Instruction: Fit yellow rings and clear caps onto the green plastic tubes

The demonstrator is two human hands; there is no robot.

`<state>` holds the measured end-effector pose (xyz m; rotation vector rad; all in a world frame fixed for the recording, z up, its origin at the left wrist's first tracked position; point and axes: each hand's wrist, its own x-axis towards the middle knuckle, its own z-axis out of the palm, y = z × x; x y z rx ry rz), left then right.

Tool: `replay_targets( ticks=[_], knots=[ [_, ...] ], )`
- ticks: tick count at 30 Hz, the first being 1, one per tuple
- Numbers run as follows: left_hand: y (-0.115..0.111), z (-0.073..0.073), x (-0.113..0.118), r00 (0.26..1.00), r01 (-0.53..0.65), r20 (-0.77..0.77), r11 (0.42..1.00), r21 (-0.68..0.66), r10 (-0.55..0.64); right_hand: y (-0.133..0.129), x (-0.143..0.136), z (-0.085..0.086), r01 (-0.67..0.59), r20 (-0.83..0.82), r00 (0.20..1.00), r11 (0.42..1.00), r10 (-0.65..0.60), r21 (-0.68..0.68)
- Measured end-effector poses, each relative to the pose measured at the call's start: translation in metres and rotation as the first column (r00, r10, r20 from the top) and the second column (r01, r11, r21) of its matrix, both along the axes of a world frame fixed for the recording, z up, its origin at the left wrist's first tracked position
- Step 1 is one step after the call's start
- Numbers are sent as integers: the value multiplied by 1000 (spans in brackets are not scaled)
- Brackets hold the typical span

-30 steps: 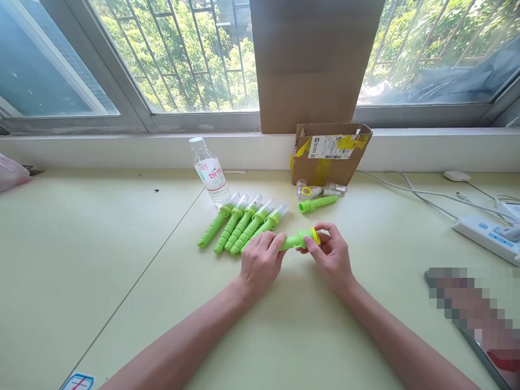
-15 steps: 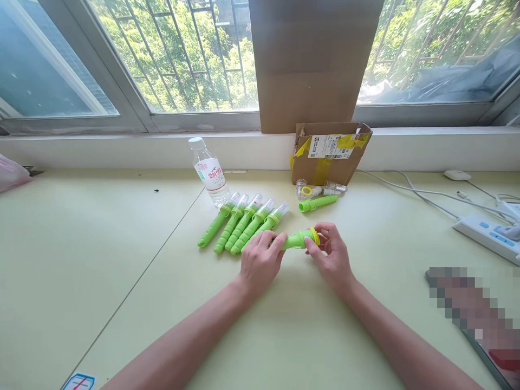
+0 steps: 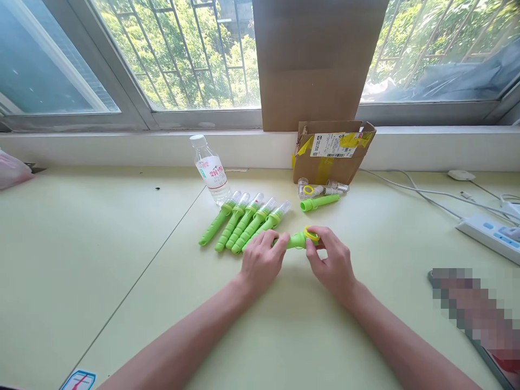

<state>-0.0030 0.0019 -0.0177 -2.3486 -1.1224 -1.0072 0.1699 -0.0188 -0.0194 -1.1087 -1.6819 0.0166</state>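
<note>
Two bare forearms are reaching in from the near edge of the table [image 3: 122, 227], a smooth, pale green top with a thin seam running across it. The left hand [image 3: 260, 262] is closing around the ribbed shaft of a green plastic handle [image 3: 296, 240], held just above the middle of the table. The right hand [image 3: 333, 265] is pinching a yellow ring [image 3: 311, 234] at the handle's flared, threaded end. Just behind the left hand, five finished pieces [image 3: 244, 221] are lying side by side, each green with a clear cap. Farther back, a lone handle [image 3: 319, 202] and loose clear parts [image 3: 320, 189] are sitting before a torn cardboard box [image 3: 331, 151] at the far edge. A clear bottle [image 3: 210, 170] is standing nearby. A white power strip [image 3: 487, 235] is lying near the right edge. Barred windows are showing trees beyond.
</note>
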Motion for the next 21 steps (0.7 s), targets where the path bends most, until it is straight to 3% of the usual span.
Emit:
replay_targets(
  ticks=[9, 21],
  knots=[
    [-4, 0, 5, 999, -8, 50, 992, -129, 15, -1, -4, -1, 62, -210, 975, 998, -67, -32],
    [-2, 1, 4, 994, -3, 104, 987, -161, 20, 0, -2, 1, -10, -273, 962, 999, 0, -34]
  ],
)
